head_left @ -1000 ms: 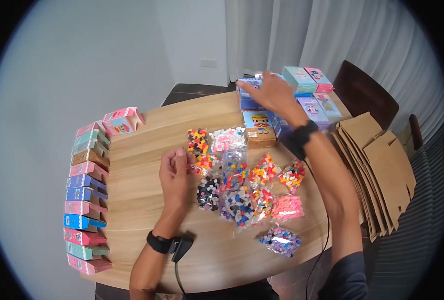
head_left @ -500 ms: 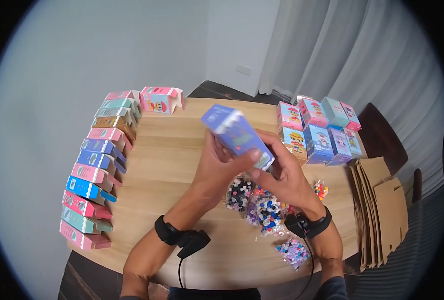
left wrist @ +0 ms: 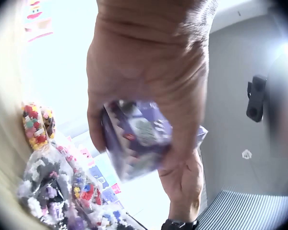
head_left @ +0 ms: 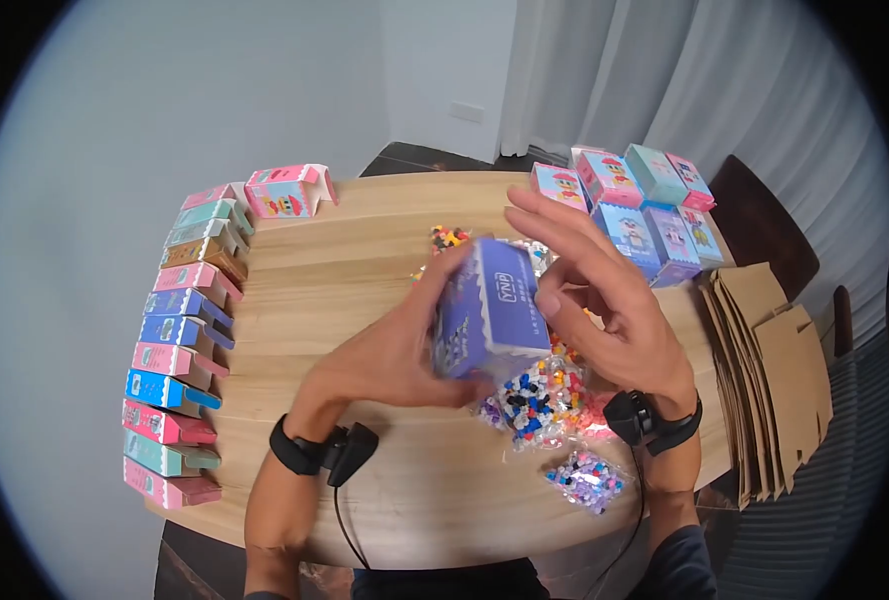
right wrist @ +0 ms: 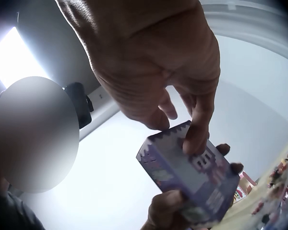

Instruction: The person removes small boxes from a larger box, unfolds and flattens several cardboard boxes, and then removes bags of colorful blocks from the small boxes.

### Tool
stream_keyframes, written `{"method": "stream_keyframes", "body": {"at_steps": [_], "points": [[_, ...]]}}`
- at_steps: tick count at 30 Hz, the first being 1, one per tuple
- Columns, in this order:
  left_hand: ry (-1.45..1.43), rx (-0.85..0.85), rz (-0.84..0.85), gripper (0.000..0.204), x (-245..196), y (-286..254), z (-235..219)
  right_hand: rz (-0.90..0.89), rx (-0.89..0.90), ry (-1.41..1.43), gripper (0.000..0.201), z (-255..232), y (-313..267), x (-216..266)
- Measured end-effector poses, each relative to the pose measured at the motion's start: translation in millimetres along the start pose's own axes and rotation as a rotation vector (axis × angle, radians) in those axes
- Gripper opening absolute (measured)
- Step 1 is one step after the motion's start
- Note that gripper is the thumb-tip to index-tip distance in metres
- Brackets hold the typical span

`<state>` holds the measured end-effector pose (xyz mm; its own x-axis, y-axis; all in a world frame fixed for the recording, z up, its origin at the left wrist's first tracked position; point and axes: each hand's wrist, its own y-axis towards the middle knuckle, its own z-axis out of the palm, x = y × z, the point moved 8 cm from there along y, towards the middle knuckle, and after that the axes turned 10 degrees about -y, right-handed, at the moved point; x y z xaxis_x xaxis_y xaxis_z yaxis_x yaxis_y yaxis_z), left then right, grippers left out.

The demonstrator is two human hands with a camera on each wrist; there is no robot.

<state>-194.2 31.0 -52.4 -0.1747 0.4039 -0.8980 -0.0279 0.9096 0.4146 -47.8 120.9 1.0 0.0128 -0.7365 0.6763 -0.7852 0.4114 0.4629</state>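
My left hand [head_left: 390,350] grips a purple-blue box [head_left: 510,290] above the middle of the table, its "YNP" side facing up and right. The left wrist view shows this hand [left wrist: 149,72] curled over the box [left wrist: 137,139]. Beside the box's right edge is my right hand [head_left: 620,310], its upper fingers extended and spread. One of its fingertips [right wrist: 194,143] touches a face of the box [right wrist: 192,177] in the right wrist view. Bags of colored pieces [head_left: 535,400] lie beneath the hands, partly hidden.
Opened boxes [head_left: 170,385] line the table's left edge, with a pink one [head_left: 285,192] at the back left. Closed boxes [head_left: 630,235] stand in rows at the back right. Flattened brown cartons [head_left: 765,370] lean at the right edge. A bag of purple pieces [head_left: 587,480] lies near the front.
From the box group, my right hand came back to the middle; both hands then held the purple-blue box. Since then the box has turned, and the right hand's fingers have spread beside it.
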Motion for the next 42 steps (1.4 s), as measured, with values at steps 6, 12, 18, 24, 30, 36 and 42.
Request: {"method": "stream_keyframes", "body": {"at_steps": [6,12,18,24,30,36,42], "points": [[-0.729,0.109,-0.591,0.096,42,-35,-9,0.088,0.365,-0.002,0.060,15,-5,-13],[-0.040,-0.295,-0.076,0.094,-6,0,-42,0.294,-0.171,0.164,0.033,16,-4,-18],[0.642,-0.281,0.155,0.084,-37,-2,-11,0.379,-0.022,0.336,0.031,38,-3,-19],[0.625,-0.153,0.100,0.084,-40,0,-5,0.203,-0.110,0.239,0.039,27,1,-16],[0.735,-0.151,0.114,0.078,-34,1,-2,0.140,-0.124,0.003,0.054,25,-3,-4],[0.843,-0.145,0.146,0.092,-33,-2,1,0.129,-0.082,-0.076,0.052,25,-5,-7],[0.760,-0.191,0.249,0.075,-45,-1,-4,0.056,-0.242,-0.092,0.045,12,3,-24]]}}
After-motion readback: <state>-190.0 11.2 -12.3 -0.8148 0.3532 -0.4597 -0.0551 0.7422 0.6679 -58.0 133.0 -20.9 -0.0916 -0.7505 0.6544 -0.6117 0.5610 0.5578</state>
